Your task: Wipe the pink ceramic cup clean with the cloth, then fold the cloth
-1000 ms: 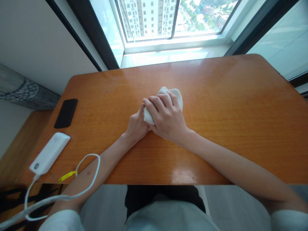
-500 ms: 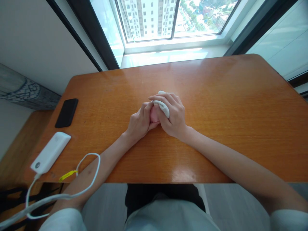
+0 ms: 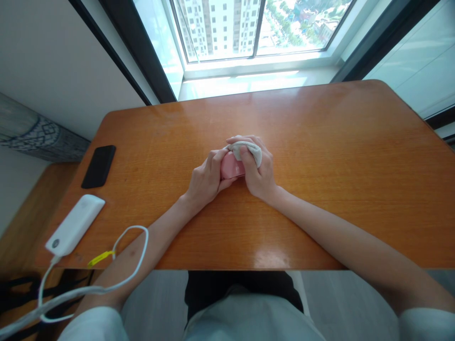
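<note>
Near the middle of the wooden table (image 3: 320,166), my left hand (image 3: 208,174) is closed around a small pink rounded object (image 3: 231,166) with a smooth, shiny face. I cannot make out what kind of object it is. My right hand (image 3: 262,173) grips a bunched white cloth (image 3: 251,148), its thumb pressed on the fabric. The cloth lies against the pink object's upper right side. Fingers of both hands hide parts of the object and the cloth.
A black phone (image 3: 98,166) lies at the table's left edge. Closer to me is a white power bank (image 3: 75,225), whose white cable (image 3: 142,253) loops over my left forearm, with a yellow tag (image 3: 101,258) on it. A window (image 3: 256,33) stands beyond the far edge.
My right hand and the cloth have shifted slightly right across the pink object, uncovering more of its face. My left hand stays almost in place.
</note>
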